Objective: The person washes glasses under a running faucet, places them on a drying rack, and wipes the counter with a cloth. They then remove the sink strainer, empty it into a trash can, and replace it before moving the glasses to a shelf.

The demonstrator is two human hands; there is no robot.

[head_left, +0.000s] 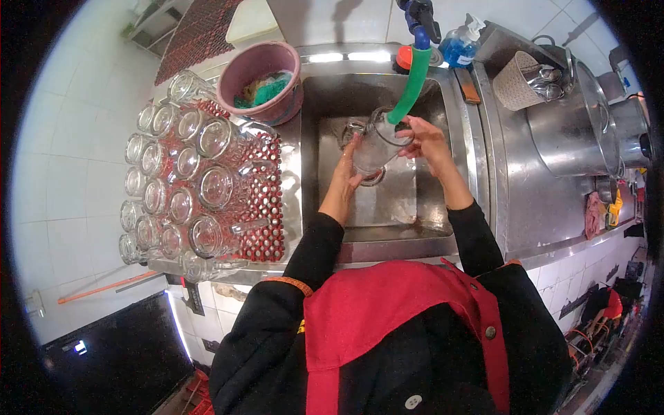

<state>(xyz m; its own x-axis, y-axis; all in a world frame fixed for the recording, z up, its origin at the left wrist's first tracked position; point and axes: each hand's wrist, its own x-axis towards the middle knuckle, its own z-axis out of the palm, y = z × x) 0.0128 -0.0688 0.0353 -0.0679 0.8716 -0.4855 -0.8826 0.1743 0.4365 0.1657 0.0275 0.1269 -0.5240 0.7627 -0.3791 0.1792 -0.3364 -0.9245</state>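
Note:
Over the steel sink [394, 207], my two hands hold a clear glass mug [377, 149] tilted beneath a green hose [413, 83]. The hose end is at the mug's mouth. My left hand [344, 173] grips the mug from the left side, thumb up along the glass. On the other side, the fingers of my right hand [427, 144] are curled at the rim. Clear glass shapes near my left fingers and under the mug are hard to tell apart from the mug itself.
Several upside-down glass mugs [218, 187] crowd a red mat [266, 207] on the left. Behind them stands a pink bucket [257, 59] with cloths or sponges. At right are a blue soap bottle [460, 48], a cutlery basket [517, 81] and a large pot [567, 138].

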